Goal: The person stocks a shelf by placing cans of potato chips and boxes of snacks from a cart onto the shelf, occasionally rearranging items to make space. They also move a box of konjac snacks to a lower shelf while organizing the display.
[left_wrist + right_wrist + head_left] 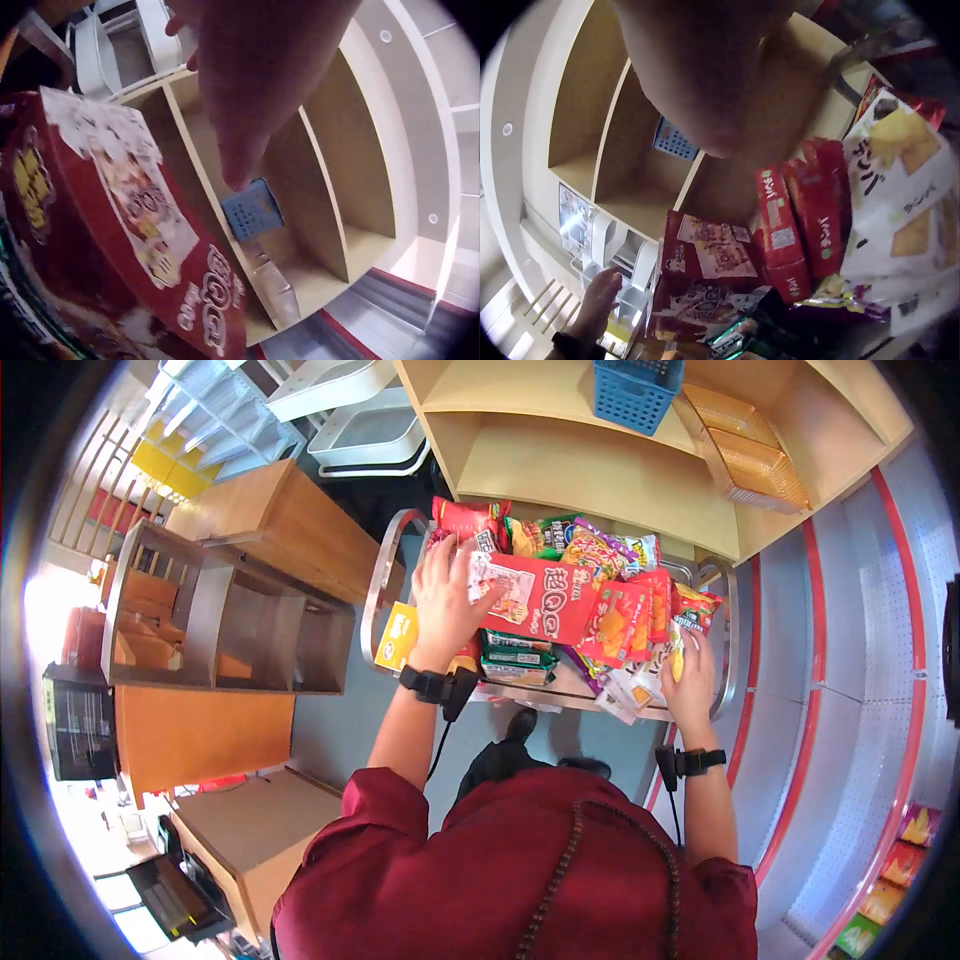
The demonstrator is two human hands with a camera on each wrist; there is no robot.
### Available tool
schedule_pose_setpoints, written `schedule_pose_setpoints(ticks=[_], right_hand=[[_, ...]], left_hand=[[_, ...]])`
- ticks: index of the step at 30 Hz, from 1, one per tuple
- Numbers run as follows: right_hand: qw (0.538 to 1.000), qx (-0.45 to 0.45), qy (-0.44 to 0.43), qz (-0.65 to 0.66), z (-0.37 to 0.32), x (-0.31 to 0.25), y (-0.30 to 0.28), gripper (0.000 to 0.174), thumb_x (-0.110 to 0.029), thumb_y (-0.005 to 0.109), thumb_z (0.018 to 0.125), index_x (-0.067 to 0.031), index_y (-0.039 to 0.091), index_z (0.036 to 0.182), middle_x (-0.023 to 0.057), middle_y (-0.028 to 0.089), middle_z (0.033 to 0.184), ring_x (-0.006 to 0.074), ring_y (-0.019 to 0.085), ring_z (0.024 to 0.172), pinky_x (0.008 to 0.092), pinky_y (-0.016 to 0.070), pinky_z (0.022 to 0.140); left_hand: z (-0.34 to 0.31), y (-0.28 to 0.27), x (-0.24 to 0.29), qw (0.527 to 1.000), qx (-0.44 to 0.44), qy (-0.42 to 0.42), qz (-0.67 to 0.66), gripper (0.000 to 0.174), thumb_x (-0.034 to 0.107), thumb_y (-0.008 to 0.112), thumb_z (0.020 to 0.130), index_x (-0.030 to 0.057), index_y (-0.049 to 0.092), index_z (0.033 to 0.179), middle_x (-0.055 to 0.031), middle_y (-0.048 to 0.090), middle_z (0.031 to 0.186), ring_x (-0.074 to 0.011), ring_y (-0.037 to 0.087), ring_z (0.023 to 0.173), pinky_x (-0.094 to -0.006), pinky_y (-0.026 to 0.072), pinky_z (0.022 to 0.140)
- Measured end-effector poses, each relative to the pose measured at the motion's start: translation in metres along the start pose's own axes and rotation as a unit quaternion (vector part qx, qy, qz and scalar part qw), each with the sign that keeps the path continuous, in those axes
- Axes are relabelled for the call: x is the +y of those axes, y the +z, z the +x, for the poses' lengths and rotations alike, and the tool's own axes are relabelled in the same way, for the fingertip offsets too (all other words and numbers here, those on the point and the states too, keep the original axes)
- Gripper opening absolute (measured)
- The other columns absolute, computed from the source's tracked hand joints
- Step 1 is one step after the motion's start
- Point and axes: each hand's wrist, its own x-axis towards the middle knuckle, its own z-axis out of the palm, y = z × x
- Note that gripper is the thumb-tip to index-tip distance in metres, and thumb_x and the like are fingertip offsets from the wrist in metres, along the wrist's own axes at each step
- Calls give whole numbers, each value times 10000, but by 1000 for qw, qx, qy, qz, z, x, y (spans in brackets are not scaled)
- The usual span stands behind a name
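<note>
In the head view a metal-railed cart heaped with snacks stands before the person. The left hand, fingers spread and relaxed, is over the left end of a large red snack box; in the right wrist view this hand shows beside that box, apart from it. At the cart's right end is the right hand, its thumb apart from its fingers, close beside a white snack packet with cracker pictures. Part of the packet shows yellow between thumb and fingers. Red packets stand between the hands.
Behind the cart rises a wooden shelf unit with a blue basket and an amber basket. A yellow box lies at the cart's left end, near green packs. Grey store shelving lines the right side.
</note>
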Motion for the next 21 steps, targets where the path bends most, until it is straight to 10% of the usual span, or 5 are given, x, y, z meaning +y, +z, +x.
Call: schedule_pose_setpoints(ticks=[6,10,21], right_hand=[[995,-75,-55,37,25,-41,67,422,-196,553,822,-11,481,1195,205,554,1084,343,522,1019,406,395,907],[968,-137,106,182,37,-82,81,473,-355,470,889,-27,460,1229,199,585,1052,332,562,975,381,430,853],[905,-21,116,408,66,-128,30,476,-157,542,873,15,388,1289,150,547,1170,178,520,1077,298,394,912]], left_hand=[[-28,43,-75,959,-96,-194,-184,460,369,535,849,-12,518,1107,-256,567,1045,-406,544,967,-453,430,801],[-28,53,-75,912,-193,-219,-286,471,390,465,883,-76,530,902,-304,572,822,-441,558,843,-488,431,710],[2,-18,-36,915,-43,-171,-363,289,193,536,866,-21,553,1058,-182,639,905,-283,629,854,-351,479,718]])
